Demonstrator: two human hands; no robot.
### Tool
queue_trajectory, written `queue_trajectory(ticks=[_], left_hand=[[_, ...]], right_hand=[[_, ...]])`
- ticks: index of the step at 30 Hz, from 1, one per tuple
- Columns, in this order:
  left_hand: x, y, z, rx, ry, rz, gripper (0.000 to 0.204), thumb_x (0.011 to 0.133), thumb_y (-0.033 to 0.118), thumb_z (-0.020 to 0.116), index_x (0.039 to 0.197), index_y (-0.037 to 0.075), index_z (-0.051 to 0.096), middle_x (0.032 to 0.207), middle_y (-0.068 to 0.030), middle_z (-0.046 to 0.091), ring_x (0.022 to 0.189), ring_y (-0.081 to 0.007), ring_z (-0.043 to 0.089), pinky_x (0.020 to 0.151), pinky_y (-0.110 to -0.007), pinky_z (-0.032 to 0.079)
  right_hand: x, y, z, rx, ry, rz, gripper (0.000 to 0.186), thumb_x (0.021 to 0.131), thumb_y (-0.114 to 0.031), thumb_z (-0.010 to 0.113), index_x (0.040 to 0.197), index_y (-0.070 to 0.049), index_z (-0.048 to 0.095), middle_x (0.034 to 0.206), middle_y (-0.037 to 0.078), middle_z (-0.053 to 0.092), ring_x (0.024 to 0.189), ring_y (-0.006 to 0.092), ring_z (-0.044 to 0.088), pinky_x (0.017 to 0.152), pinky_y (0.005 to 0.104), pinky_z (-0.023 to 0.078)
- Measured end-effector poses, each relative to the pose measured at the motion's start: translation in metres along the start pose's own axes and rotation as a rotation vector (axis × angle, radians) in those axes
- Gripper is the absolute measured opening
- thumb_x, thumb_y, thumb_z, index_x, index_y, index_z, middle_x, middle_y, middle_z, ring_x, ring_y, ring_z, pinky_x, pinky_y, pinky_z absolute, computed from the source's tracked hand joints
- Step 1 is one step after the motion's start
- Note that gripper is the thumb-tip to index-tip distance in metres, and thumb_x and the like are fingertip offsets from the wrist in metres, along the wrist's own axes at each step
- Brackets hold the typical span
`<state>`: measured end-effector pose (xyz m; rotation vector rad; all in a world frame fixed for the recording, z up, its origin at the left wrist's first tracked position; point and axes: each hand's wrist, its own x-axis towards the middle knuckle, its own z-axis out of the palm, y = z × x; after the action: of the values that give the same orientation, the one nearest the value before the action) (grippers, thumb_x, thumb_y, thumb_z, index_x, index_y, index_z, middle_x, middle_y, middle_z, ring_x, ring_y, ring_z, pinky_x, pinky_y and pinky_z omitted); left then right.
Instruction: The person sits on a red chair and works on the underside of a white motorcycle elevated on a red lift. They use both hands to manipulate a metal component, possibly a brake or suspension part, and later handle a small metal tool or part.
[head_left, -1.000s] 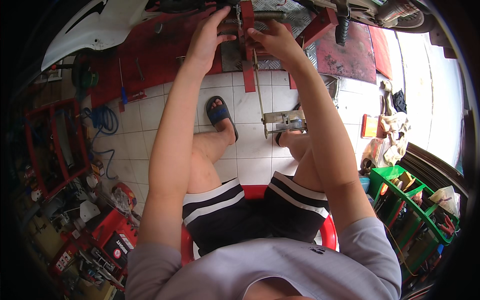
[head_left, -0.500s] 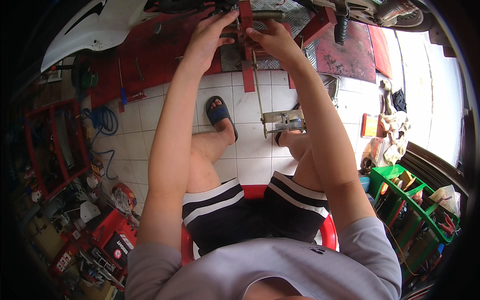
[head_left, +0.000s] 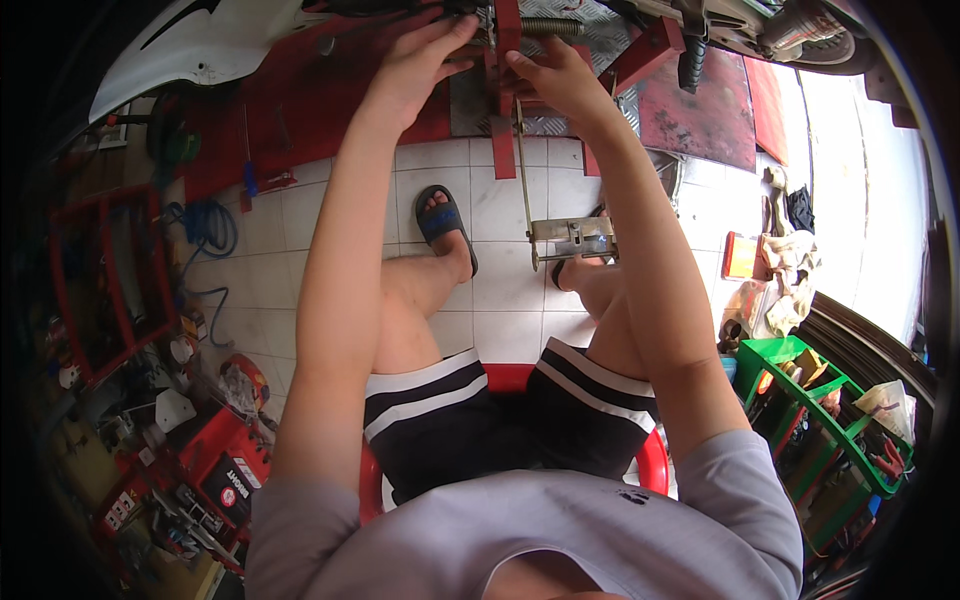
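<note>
Basically, the red post [head_left: 508, 40] is being worked at between two hands, top middle of the view, over the red platform [head_left: 695, 120]. The left hand [head_left: 413, 68] is being held just left of the post, wide grip, a gap being left between thumb and index finger; that gap is looking a bit narrower than one second ago, with the index fingertip being brought slightly nearer the post. Whether anything is being touched by its lower fingers can't be told. The right hand [head_left: 565, 85] is being kept on the right side, below the spring [head_left: 553, 27], thumb being laid across the post's edge much as before. Its other fingers are being hidden, so grip can't be told. From near the post, a thin rod [head_left: 524, 180] is being seen running down to a metal plate [head_left: 570, 236], by which the right foot is being partly covered. Whole scene is being shifted slightly, post and platform included, and the left-side items, blue hose [head_left: 215, 235] among them, are being blurred more now.
</note>
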<state>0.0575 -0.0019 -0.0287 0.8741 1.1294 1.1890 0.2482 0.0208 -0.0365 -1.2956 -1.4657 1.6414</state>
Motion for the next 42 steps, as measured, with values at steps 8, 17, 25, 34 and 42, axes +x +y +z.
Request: queue_trajectory(ticks=[8,17,25,34,42], left_hand=[[0.011,-0.094,-0.151,0.586,0.729,-0.385,0.03,0.087,0.028,0.065,0.107,0.006,0.069,0.101,-0.0058,0.07,0.091,-0.0174,0.066,0.075,-0.032,0.05],[0.017,-0.192,-0.166,1.424,0.609,-0.737,0.046,0.081,0.036,0.072,0.111,0.002,0.065,0.111,-0.0201,0.067,0.104,-0.0337,0.065,0.09,-0.041,0.053],[0.028,-0.183,-0.191,1.084,0.57,-0.781,0.033,0.084,0.034,0.065,0.1,0.004,0.066,0.087,-0.0115,0.068,0.076,-0.0217,0.066,0.065,-0.036,0.052],[-0.062,-0.012,-0.044,0.405,-0.197,-0.809,0.027,0.088,0.028,0.057,0.071,0.008,0.056,0.06,0.0055,0.043,0.048,-0.0047,0.032,0.042,-0.024,0.023],[-0.061,0.041,0.126,0.116,-0.473,-0.299,0.023,0.093,0.025,0.055,0.081,0.006,0.06,0.067,0.0045,0.047,0.057,-0.0035,0.04,0.049,-0.021,0.029]], right_hand=[[0.013,0.01,-0.011,-0.615,0.049,-0.116,0.05,0.085,-0.031,0.067,0.129,-0.008,0.056,0.095,0.017,0.071,0.087,0.0239,0.071,0.079,0.0343,0.054],[-0.006,0.035,-0.03,-0.849,-0.068,-0.023,0.039,0.086,-0.031,0.056,0.12,-0.013,0.063,0.104,0.02,0.067,0.101,0.0359,0.064,0.09,0.0426,0.051],[-0.015,0.028,-0.027,-0.93,-0.27,-0.039,0.036,0.089,-0.029,0.052,0.112,-0.006,0.066,0.108,0.019,0.066,0.102,0.0361,0.063,0.092,0.0446,0.05],[-0.081,-0.026,-0.079,-0.555,-0.472,0.103,0.043,0.097,-0.041,0.051,0.115,-0.003,0.064,0.096,0.013,0.07,0.086,0.0246,0.069,0.074,0.0335,0.055],[-0.108,-0.043,-0.105,0.174,-0.001,-0.117,0.031,0.101,-0.03,0.05,0.118,-0.006,0.057,0.094,0.005,0.061,0.079,0.0104,0.058,0.065,0.0229,0.048]])
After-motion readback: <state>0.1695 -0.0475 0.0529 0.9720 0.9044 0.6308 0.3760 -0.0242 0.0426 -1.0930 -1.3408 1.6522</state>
